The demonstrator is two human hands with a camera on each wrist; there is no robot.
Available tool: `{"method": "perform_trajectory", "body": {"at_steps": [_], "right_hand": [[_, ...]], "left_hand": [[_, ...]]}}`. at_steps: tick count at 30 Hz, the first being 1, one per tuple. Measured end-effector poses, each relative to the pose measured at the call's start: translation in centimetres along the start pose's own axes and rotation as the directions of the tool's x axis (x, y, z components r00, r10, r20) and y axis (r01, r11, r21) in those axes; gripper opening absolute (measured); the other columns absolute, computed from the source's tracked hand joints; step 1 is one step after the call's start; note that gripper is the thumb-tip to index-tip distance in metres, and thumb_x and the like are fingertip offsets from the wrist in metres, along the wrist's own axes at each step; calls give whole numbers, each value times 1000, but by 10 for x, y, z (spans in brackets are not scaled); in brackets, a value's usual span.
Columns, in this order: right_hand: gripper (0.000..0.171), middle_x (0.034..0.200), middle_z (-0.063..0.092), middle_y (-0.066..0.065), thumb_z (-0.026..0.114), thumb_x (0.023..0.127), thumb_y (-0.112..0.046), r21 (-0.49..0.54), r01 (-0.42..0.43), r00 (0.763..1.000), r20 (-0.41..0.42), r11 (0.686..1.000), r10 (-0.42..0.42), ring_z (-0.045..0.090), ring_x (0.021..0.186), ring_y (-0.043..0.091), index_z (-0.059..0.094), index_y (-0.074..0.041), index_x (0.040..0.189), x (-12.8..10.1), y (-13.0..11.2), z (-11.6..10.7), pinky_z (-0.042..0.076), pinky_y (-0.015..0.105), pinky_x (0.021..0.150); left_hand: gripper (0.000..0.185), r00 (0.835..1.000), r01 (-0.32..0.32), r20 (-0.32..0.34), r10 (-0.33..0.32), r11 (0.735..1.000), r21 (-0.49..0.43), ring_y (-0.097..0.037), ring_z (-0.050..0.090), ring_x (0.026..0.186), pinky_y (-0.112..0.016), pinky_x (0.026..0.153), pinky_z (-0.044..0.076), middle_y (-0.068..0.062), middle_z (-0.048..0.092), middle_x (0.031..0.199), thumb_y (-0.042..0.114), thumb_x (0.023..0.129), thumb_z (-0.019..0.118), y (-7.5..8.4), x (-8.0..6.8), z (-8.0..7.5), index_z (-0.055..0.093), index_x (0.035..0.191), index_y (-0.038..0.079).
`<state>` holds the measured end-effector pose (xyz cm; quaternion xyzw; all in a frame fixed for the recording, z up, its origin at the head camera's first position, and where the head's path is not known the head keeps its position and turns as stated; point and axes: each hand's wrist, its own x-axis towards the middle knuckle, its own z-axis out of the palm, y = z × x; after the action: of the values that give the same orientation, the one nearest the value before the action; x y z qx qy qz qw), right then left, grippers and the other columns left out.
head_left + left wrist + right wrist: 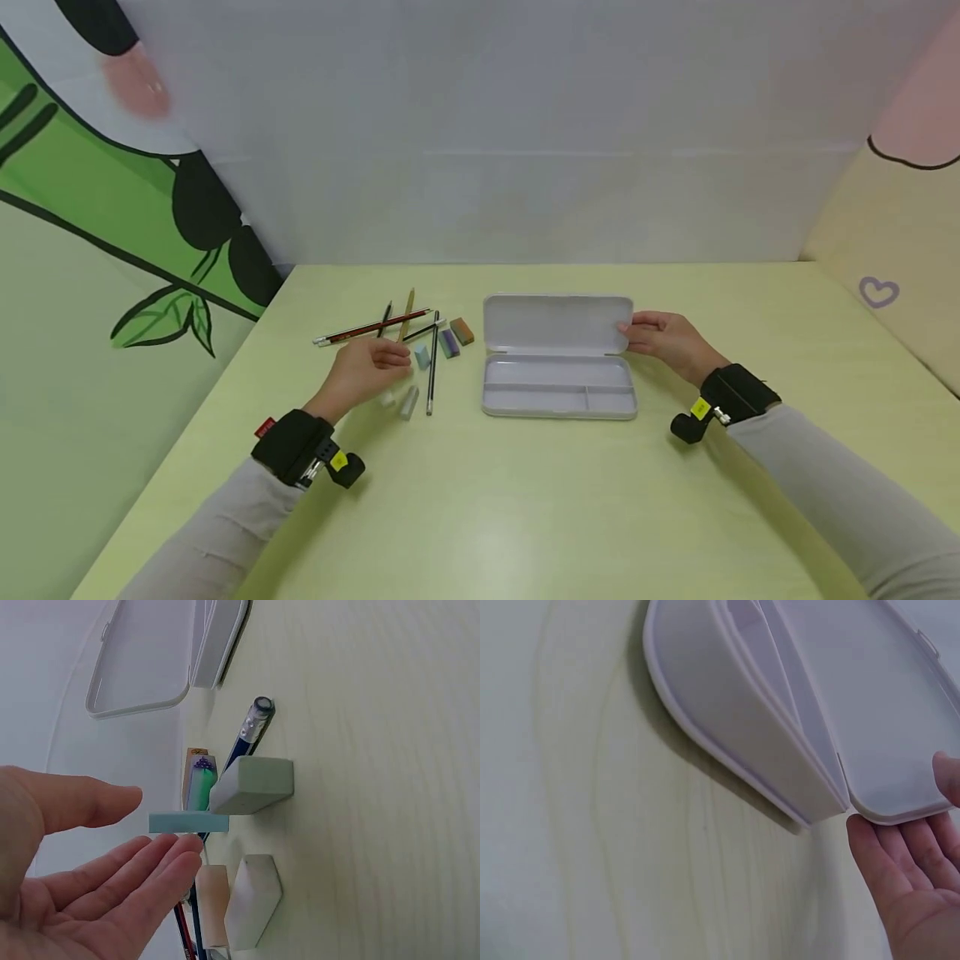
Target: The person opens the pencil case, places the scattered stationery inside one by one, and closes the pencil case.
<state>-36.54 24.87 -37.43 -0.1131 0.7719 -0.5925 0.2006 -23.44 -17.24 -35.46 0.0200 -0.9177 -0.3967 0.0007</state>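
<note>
An open white pencil case lies on the table, its lid [557,325] raised at the back and its divided tray [534,401] in front. My right hand [667,340] holds the lid's right edge, thumb inside and fingers [911,859] behind. Left of the case, my left hand [367,371] hovers by the erasers and pencils, thumb and fingers apart with nothing gripped in the left wrist view. Just beyond its fingertips is a light blue eraser [189,822]. Close by are a whitish eraser [409,402] and a purple-and-green eraser [449,342].
An orange-brown eraser [462,332] lies nearest the case. A dark pencil [432,379] points away from me beside the erasers. Farther back, a red-and-black pencil [375,327] crosses a yellow pencil [408,306]. A pale wall [525,208] rises behind the table.
</note>
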Motion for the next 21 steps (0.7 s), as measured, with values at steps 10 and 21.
{"method": "perform_trajectory", "body": {"at_steps": [10,21], "right_hand": [[56,93,61,-20,62,94,-26,-14,-27,1000,-4,1000,27,63,88,-6,43,10,131,1,-1,1,52,12,84],[64,101,58,-14,61,94,-32,-27,-65,998,-4,998,65,62,89,-5,40,11,137,2,1,3,50,12,85]], "left_hand": [[35,999,38,10,-40,992,118,-30,67,89,-26,66,52,-20,71,97,12,80,74,14,-12,10,67,109,-7],[15,1000,-2,18,-2,971,240,-22,63,73,-24,59,47,-27,62,125,5,76,75,21,-15,18,68,83,-7]]}}
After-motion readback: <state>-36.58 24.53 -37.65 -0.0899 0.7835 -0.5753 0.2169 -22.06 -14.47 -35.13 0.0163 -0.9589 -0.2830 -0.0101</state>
